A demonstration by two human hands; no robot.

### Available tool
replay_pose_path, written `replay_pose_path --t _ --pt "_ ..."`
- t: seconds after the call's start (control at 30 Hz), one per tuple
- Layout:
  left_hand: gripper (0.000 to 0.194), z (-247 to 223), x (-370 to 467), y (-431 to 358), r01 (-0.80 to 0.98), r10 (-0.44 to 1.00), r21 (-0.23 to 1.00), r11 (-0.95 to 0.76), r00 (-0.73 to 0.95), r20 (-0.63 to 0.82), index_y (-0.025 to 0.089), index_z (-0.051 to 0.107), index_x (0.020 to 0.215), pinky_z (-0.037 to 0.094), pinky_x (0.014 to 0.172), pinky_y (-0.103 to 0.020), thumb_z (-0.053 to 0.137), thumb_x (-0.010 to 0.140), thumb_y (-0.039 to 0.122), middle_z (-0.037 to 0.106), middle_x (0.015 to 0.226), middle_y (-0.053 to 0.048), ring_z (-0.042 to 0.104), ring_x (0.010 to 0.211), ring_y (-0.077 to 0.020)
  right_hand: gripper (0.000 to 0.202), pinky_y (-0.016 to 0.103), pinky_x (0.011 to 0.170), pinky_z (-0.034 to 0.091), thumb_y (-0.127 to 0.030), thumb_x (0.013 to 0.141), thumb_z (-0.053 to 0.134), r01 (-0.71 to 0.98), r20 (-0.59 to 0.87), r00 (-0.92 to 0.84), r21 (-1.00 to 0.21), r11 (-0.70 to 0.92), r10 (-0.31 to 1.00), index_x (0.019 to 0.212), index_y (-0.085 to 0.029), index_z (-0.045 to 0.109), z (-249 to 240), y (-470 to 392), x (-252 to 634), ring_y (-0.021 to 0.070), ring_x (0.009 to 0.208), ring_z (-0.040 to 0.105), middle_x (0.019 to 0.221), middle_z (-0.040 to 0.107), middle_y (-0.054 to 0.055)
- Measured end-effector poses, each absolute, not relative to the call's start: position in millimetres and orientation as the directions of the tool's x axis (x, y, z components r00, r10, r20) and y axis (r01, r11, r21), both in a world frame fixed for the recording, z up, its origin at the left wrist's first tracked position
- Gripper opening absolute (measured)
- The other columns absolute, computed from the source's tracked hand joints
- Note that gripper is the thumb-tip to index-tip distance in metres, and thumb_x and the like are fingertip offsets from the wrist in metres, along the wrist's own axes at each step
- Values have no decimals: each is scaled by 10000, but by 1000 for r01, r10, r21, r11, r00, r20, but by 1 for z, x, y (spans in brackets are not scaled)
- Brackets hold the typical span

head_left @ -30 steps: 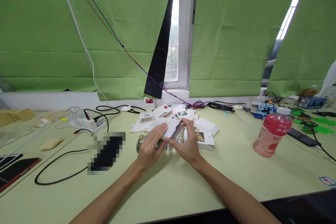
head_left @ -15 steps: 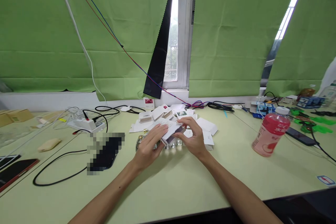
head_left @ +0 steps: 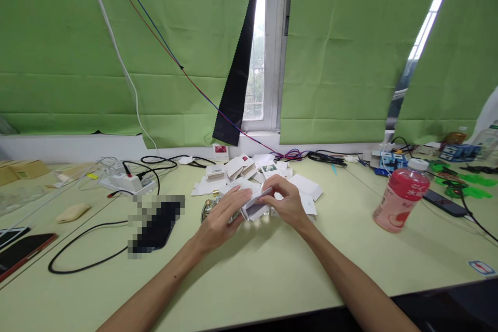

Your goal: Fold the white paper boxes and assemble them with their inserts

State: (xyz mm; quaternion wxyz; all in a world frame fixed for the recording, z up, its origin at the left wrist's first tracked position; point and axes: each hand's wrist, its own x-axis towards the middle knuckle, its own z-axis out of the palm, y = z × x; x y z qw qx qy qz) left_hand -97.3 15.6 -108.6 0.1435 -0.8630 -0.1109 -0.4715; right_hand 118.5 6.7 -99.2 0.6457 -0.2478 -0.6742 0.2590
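Through the head camera I see left hand [head_left: 218,216], white box [head_left: 254,211] and right hand [head_left: 288,203] together over a pale green table [head_left: 249,282]

A partly pixelated dark object [head_left: 160,227] lies near the left hand, which grips the box before heaped white cartons [head_left: 234,167]; the right thumb and fingers pinch its flap [head_left: 260,196], and a pink bottle [head_left: 401,198] stands well apart at right

Window [head_left: 261,57], bright daylight, foliage [head_left: 254,88] outside. Green blinds [head_left: 338,52] both sides of window; black flap [head_left: 233,98] overlaps window's left edge. White wall [head_left: 270,137] below window. Pale green counter [head_left: 252,280] runs in front of window.
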Motion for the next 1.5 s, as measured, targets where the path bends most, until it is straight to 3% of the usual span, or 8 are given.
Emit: replay_pose_path --t 1.23,1.5 --pt "563 -111 -95 11 363 118 -101 -926 534 837 165 442 1470 541 1097 -459 545 930 45 701 1270 -125 623 1284 -276 227 258 548 387 -311 771 796 101 690 -37 -717 690 723 751 -204 598 -104 8 115 106 606 458 747 561 -30" --pt "578 -116 -98 13 364 184 -24 -931 524 831 204 386 1495 584 1036 -494 533 951 80 687 1301 -131 570 1343 -293 242 256 533 383 -343 779 803 137 698 -23 -707 693 716 779 -208 602 -105 10 115 94 571 442 757 560 -33"
